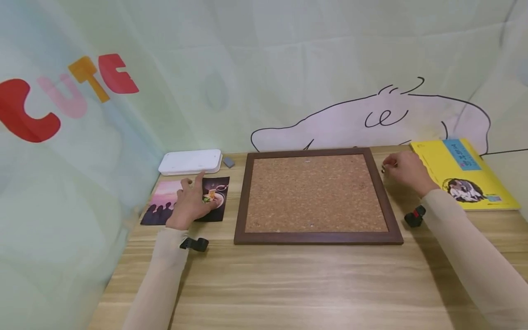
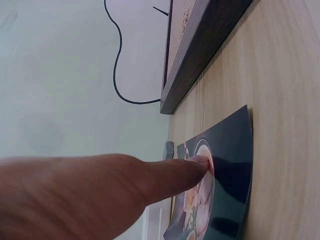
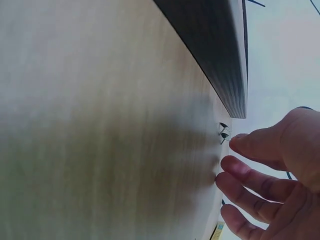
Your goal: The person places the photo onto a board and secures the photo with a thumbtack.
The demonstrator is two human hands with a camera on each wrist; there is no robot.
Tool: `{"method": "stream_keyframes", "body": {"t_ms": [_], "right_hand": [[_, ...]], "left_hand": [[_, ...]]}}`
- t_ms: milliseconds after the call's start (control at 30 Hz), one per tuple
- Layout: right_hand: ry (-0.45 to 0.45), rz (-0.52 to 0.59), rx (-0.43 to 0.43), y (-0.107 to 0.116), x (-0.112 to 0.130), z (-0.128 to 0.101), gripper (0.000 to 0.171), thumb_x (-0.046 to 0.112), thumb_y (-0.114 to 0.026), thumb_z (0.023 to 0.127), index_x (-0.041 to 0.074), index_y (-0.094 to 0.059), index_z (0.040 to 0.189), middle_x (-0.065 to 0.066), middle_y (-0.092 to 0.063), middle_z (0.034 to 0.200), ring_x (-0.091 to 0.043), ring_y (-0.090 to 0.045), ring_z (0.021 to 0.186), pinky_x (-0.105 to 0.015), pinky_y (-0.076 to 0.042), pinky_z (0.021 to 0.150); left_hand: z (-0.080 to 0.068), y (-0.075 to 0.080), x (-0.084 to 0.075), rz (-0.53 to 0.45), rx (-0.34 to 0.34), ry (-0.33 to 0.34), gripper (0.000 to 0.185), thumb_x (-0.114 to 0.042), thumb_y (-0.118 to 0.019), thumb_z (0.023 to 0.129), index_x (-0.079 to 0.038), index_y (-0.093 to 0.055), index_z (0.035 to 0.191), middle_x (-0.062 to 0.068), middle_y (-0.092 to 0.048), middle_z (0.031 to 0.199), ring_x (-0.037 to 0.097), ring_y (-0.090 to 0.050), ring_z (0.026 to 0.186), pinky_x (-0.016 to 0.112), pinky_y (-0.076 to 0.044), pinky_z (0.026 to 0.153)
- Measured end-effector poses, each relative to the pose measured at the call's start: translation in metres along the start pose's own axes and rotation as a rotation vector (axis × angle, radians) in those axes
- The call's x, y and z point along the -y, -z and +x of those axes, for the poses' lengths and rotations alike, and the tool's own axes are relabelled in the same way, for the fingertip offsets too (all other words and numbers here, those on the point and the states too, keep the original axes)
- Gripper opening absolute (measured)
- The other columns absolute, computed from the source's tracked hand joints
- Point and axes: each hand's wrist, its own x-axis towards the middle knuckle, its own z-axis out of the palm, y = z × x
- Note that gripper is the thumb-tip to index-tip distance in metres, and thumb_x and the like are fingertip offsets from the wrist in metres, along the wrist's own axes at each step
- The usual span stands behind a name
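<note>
My left hand (image 1: 194, 191) lies flat on two photos at the table's left. One fingertip (image 2: 199, 165) presses on the dark food photo (image 1: 216, 198), which also shows in the left wrist view (image 2: 231, 165); the palm covers part of a pink sunset photo (image 1: 162, 201). A cork board (image 1: 313, 195) in a brown wooden frame (image 2: 200, 60) lies in the middle. Just past the frame's right edge (image 3: 220, 55), my right hand (image 1: 398, 168) reaches with loosely spread fingers (image 3: 245, 145). One fingertip touches small metal pins (image 3: 223, 132) lying on the table.
A white flat box (image 1: 190, 161) and a small grey block (image 1: 228, 162) sit behind the photos. A yellow book (image 1: 464, 172) lies at the far right. A printed cloth backdrop closes off the back and left. The wooden table (image 1: 313, 284) stretches toward me.
</note>
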Motion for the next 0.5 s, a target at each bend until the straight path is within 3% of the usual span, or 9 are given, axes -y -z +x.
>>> {"method": "stream_keyframes", "body": {"t_ms": [300,500], "right_hand": [[0.002,-0.013,-0.009,-0.0006,-0.0001,0.0034,0.021,0.008,-0.06,0.094,-0.008,-0.071,0.101,-0.026,-0.068,0.098,-0.037,-0.06,0.089,-0.053,-0.048,0.078],[-0.017,-0.006,0.015,0.0002,0.0001,0.0066,0.02,0.008,-0.06,0.094,-0.008,-0.071,0.101,-0.026,-0.067,0.099,-0.038,-0.059,0.09,-0.052,-0.047,0.078]], "left_hand": [[-0.0001,0.0019,-0.0039,-0.008,-0.018,-0.022,0.101,-0.035,-0.078,0.085,-0.009,-0.016,0.16,0.04,-0.021,0.145,0.06,-0.04,0.121,0.069,-0.044,0.089],[0.0003,0.0045,-0.0076,-0.004,-0.029,-0.033,0.098,-0.031,-0.079,0.083,-0.006,-0.02,0.158,0.041,-0.032,0.136,0.057,-0.04,0.119,0.065,-0.043,0.091]]}}
